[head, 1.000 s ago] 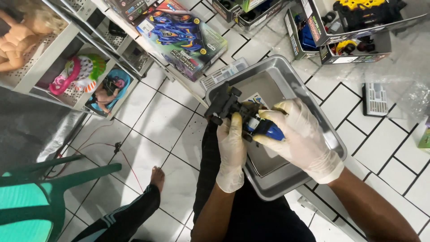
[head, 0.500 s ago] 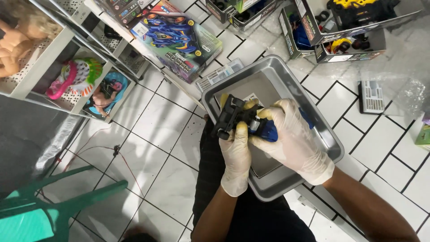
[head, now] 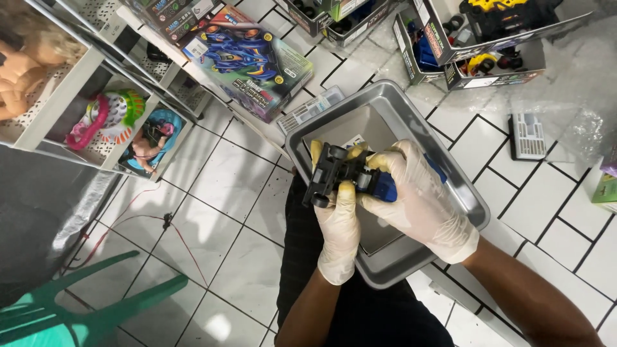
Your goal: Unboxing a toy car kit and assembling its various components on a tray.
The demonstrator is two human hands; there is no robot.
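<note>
toy car (head: 347, 177), black chassis with a blue body, sits in both my gloved hands above a grey metal tray (head: 463, 193) resting on my lap. my left hand (head: 339, 225) cups it from below, fingers curled up around the black end with its small wheels, that grip clamped on the car. my right hand (head: 421, 199) wraps over the blue end, its grip also closed on the car, so most of the blue part is hidden.

compared with a second ago, the car has lifted slightly and tipped so the black wheeled end points more up and to the left; my left hand has slid further under it, and my view has shifted, so the tray now sits more to the centre. both hands have kept their hold throughout, which reads as turning the toy over to get at another side rather than letting go.

around me is a white tiled floor (head: 218, 212). boxed toy cars (head: 257, 61) lie beyond the tray, a white shelf (head: 83, 83) with dolls stands to the left, and a green plastic chair (head: 77, 308) is at lower left.
</note>
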